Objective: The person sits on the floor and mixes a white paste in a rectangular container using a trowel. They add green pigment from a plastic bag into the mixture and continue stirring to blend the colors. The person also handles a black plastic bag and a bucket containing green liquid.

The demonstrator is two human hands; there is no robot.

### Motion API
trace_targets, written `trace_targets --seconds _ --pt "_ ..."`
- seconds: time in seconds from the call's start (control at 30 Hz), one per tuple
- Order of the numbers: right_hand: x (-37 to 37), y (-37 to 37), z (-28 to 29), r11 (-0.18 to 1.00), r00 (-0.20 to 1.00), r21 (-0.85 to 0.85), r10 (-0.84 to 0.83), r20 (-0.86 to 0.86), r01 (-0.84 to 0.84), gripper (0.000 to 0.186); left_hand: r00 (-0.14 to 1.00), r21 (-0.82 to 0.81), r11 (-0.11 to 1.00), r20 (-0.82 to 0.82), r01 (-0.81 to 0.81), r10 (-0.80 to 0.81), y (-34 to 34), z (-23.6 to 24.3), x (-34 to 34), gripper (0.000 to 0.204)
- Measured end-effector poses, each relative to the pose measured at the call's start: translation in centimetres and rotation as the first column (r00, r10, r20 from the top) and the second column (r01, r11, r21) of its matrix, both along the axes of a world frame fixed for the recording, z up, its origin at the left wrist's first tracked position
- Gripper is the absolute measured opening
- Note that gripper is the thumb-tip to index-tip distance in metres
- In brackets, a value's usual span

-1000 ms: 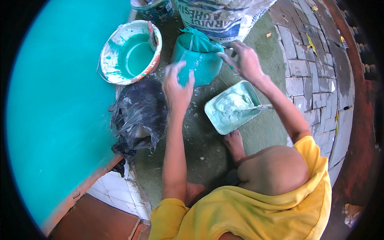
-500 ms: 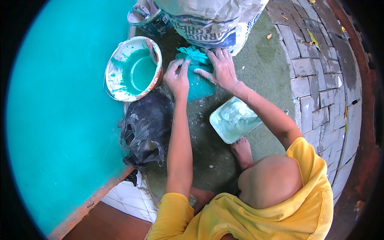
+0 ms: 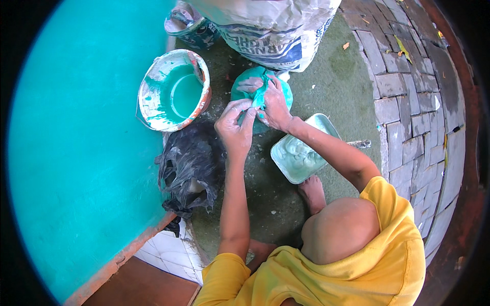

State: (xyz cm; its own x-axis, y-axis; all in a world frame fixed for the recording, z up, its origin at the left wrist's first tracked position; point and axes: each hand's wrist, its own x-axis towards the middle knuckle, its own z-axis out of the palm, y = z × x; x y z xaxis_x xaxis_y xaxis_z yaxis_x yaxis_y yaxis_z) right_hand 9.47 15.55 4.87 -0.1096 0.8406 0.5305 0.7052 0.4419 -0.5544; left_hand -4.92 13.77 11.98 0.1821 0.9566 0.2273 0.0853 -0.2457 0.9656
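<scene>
There were two hands, one paint bucket [image 3: 173, 89], one teal bag [image 3: 258, 92] (pinched), one tray [image 3: 301, 150], one black bag [image 3: 189, 171].

The bag [image 3: 258, 86] is thin, crinkled teal plastic, and the bucket [image 3: 173, 91] is paint-smeared plastic. The sack [image 3: 270, 30] looks woven. The paving [image 3: 408, 102] is rough brick.

- teal plastic bag [image 3: 260, 86], gripped by both paint-smeared hands;
- bucket [image 3: 173, 89]: white, streaked teal, orange rim;
- tray [image 3: 301, 153]: pale green;
- crumpled bag [image 3: 189, 171]: black;
- wall [image 3: 76, 153]: flat turquoise;
- sack [image 3: 270, 30]: white, blue print;
- shirt [image 3: 377, 270]: yellow.
</scene>
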Motion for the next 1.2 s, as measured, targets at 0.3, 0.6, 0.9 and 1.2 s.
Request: trace_targets --seconds 0.3,0.6,0.9,1.2 --pt "-0.4 0.5 -0.6 0.996 0.985 0.052 0.079 -0.156 -0.072 0.033 0.996 -0.235 0.971 0.086 0.040 -0.020 -6.7 1.1 -1.9 0.097" --pt "0.8 1.3 0.9 0.998 0.992 -0.003 0.068 -0.107 -0.069 0.027 0.192 -0.332 0.920 -0.909 0.208 -0.371 -19.9 -9.4 -17.1 0.093" --pt "0.6 0.2 1.3 0.997 0.993 0.017 0.071 -0.089 -0.070 0.020 0.143 -0.428 0.843 -0.859 0.325 -0.491 -21.4 -3.2 -13.9 0.075" --pt "-1.9 -0.4 3.5 0.986 0.976 -0.005 0.167 -0.142 -0.169 0.024 0.887 -0.043 0.998 -0.462 -0.047 0.021 -6.7 0.3 -6.0 0.036"
